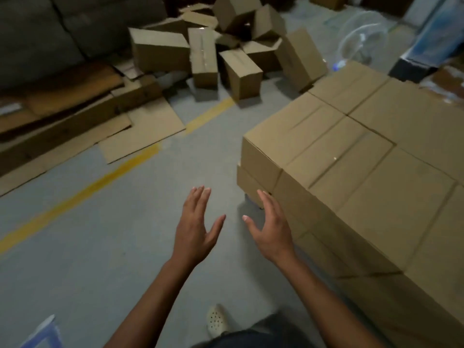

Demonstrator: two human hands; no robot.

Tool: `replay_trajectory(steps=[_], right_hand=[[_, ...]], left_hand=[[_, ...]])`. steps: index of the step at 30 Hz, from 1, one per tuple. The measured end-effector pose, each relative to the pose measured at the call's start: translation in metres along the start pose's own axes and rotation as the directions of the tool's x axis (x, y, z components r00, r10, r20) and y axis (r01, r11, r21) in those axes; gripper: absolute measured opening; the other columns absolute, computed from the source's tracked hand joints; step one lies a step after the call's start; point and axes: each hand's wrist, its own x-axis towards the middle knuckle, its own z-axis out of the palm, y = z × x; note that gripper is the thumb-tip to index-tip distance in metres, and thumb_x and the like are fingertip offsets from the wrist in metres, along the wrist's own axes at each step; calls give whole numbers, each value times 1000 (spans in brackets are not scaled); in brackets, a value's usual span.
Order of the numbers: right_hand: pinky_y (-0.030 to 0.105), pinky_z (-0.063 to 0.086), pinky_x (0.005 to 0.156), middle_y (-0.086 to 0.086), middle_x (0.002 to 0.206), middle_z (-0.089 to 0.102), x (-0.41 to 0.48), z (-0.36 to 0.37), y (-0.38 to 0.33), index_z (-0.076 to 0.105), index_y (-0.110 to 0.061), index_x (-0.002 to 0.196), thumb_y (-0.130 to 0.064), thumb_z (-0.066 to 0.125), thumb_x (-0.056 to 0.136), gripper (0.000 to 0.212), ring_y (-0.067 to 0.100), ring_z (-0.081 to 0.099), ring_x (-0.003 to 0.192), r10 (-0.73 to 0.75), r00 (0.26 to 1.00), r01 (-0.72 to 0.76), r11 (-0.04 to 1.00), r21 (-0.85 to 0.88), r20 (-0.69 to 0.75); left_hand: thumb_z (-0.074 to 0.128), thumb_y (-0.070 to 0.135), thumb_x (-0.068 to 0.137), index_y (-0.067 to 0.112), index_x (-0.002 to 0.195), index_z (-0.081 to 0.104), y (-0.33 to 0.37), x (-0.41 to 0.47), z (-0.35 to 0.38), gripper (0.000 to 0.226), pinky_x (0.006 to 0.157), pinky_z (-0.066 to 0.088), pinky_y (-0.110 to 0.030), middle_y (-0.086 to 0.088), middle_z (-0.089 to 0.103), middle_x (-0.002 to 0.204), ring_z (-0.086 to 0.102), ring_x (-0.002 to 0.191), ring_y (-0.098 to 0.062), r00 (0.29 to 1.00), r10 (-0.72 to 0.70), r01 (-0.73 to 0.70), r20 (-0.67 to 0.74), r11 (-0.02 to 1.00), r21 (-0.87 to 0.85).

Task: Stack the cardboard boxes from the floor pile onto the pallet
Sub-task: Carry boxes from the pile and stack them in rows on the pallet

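Observation:
A loose pile of brown cardboard boxes (pixel 226 49) lies tumbled on the grey floor at the far centre. On the right stands a neat stack of boxes (pixel 356 172), at least two layers high; the pallet beneath it is hidden. My left hand (pixel 195 227) and my right hand (pixel 271 229) are stretched out in front of me over the floor, palms facing each other, fingers straight, holding nothing. The right hand hovers just beside the stack's near left corner.
Flattened cardboard sheets (pixel 140 129) and wooden boards (pixel 62 116) lie along the left. A yellow floor line (pixel 100 182) runs diagonally. A grey sofa (pixel 50 26) stands at the back left, a clear fan (pixel 361 38) and blue items at the back right. My shoe (pixel 217 320) is below.

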Motion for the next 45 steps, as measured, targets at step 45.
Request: replay_trajectory(steps=[45], right_hand=[[48, 45, 110, 3, 157, 37, 1062, 166, -181, 32, -23, 156, -41, 65, 95, 72, 22, 41, 141, 143, 989, -138, 985, 106, -48]], left_hand=[[48, 55, 94, 17, 155, 35, -448, 998, 18, 74, 119, 23, -32, -6, 34, 161, 25, 151, -21, 981, -187, 186, 59, 982, 8]])
